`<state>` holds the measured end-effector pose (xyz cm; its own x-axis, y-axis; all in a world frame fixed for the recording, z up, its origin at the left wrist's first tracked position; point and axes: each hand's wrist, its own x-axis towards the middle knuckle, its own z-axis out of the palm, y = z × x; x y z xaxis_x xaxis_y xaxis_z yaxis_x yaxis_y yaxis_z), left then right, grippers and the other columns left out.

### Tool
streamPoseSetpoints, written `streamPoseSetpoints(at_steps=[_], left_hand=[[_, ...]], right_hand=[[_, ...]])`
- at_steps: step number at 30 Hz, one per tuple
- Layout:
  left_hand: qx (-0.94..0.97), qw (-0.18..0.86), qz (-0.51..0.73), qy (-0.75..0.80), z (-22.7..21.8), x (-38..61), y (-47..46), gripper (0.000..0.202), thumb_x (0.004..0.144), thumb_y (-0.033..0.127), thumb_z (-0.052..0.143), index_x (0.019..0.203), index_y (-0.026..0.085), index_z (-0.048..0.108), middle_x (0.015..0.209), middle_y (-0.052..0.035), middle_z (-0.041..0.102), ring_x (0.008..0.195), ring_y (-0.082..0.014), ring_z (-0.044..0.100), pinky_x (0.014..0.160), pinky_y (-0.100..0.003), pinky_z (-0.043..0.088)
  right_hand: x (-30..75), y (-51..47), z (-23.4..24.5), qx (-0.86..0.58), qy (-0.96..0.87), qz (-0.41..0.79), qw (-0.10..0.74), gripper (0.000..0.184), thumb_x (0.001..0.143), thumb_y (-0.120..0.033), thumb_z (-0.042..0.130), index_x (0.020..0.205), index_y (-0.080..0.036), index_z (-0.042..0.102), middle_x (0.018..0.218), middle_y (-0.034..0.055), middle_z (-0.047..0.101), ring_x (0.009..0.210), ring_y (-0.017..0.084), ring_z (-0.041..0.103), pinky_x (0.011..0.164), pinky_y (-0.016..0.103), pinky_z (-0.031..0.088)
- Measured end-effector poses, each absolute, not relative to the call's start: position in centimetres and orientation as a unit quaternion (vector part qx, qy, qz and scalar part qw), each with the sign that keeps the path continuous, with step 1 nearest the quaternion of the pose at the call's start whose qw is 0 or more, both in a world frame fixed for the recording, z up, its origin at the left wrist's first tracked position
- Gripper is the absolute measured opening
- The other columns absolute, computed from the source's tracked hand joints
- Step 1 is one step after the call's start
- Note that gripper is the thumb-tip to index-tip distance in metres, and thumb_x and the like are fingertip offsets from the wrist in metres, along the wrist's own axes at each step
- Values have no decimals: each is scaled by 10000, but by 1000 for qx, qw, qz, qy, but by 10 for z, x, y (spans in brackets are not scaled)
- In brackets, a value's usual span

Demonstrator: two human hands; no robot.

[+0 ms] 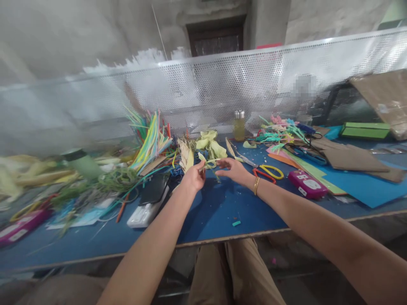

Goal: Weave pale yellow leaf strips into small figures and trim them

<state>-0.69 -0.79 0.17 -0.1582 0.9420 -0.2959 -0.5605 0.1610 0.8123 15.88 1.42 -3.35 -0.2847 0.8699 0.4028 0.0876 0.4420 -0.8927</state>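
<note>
My left hand [195,176] is closed in a pinch on a pale yellow paper piece [203,160] near the middle of the blue table [206,216]. My right hand [233,169] hovers just right of it, fingers stretched toward the same yellow-green paper flower cluster [210,146], holding nothing that I can see. A gold bracelet [256,185] circles the right wrist. Red and yellow-handled scissors [269,171] lie just right of the right hand.
A bundle of coloured paper strips [151,142] fans out at left beside a black phone [154,188] and a white box [143,214]. A glass jar [239,125], pink box [307,184], cardboard [352,159] and green box [365,130] lie right. A perforated metal screen [222,89] backs the table.
</note>
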Motion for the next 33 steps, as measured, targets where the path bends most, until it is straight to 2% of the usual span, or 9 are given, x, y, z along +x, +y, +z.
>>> streamPoseSetpoints(at_steps=[3,7,11,16,20,23,27,30,33], left_hand=[[201,617,618,444,4,-6,-9,149,792,103,665,676,151,586,501,33,535,421,-67,496,404,-168,357],[211,630,610,432,3,1,-10,151,782,89,667,664,135,586,507,18,552,424,-69,506,413,-171,362],[237,649,589,419,0,8,-10,152,787,120,664,655,126,590,535,-14,585,429,-89,515,436,-199,398],[270,661,577,396,-3,9,-12,180,742,145,717,646,159,566,509,23,553,426,-85,496,440,-195,397],[338,635,583,378,-8,8,-12,184,685,152,762,663,170,581,570,19,599,494,-98,548,489,-208,433],[355,593,612,385,-12,12,-10,229,621,170,805,625,163,576,564,18,594,498,-105,545,475,-213,410],[323,563,641,410,-15,22,-10,245,580,134,809,576,151,564,534,26,576,468,-86,519,457,-201,376],[306,563,640,424,-14,27,-13,221,607,119,784,580,148,566,511,26,565,435,-84,497,441,-208,365],[283,578,632,431,-13,25,-12,195,670,135,752,616,150,565,508,26,554,426,-94,495,436,-219,368]], right_hand=[[158,16,-34,-345,-664,449,489,265,775,-383,668,899,-157,732,936,77,731,875,190,649,877,360,482],[152,13,-35,-306,-634,528,475,276,798,-428,647,773,-160,708,768,28,706,754,150,623,796,306,482],[149,7,-33,-263,-612,605,437,297,776,-439,689,767,-142,699,733,21,687,677,111,588,708,253,462],[154,4,-30,-275,-544,679,409,262,717,-360,769,854,-147,700,773,31,703,659,99,599,622,219,453],[157,4,-26,-283,-517,703,398,259,667,-311,811,821,-147,684,700,11,670,594,93,569,574,224,446],[156,2,-24,-293,-507,702,406,279,592,-273,848,758,-150,660,652,-7,640,593,95,557,578,230,439],[149,-2,-25,-337,-560,614,442,296,579,-325,833,635,-148,603,555,-28,582,515,79,476,504,228,332],[147,-2,-27,-369,-607,537,455,322,598,-361,813,572,-144,578,486,-53,510,472,59,389,484,230,267],[150,0,-27,-343,-609,582,416,323,604,-397,810,647,-138,622,547,-40,562,501,64,429,502,218,294]])
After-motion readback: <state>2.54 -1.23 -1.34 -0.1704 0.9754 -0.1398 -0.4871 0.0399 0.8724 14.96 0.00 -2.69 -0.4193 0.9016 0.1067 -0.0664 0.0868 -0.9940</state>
